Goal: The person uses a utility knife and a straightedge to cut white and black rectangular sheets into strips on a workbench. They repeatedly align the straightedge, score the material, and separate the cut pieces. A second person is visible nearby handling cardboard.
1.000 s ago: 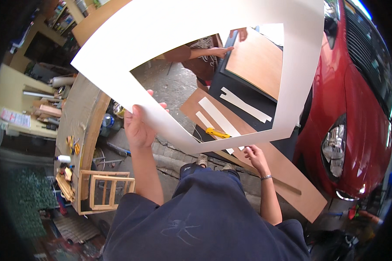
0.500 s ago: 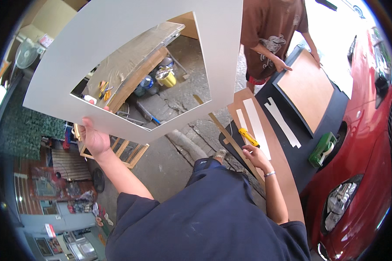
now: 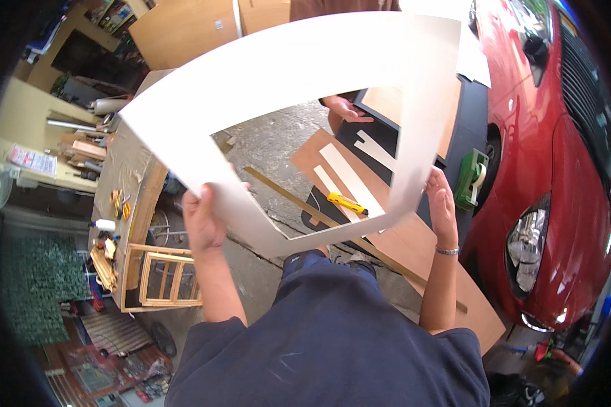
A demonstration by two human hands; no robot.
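A large white mat board (image 3: 292,64) with a cut-out window is held up in front of me. My left hand (image 3: 205,217) is closed on its left border, thumb on the near face and fingertips showing through the window. My right hand (image 3: 442,207) stands at the board's right edge, fingers stretched upward and seemingly touching it. Through the window, a yellow utility knife (image 3: 347,203) lies across white strips (image 3: 352,178) on a brown board (image 3: 312,150). Past it, a co-worker's hand (image 3: 346,108) is beside a black-edged panel (image 3: 380,102).
A green tape dispenser (image 3: 471,180) sits at the right of the black table, close to a red car (image 3: 536,136). A long metal ruler (image 3: 305,207) runs across the brown board's edge. At left stand a covered workbench (image 3: 132,159) and wooden frames (image 3: 163,278).
My right hand has left the area by the knife and come up to the board's right edge. The white board has moved right and lower in view; the view has turned.
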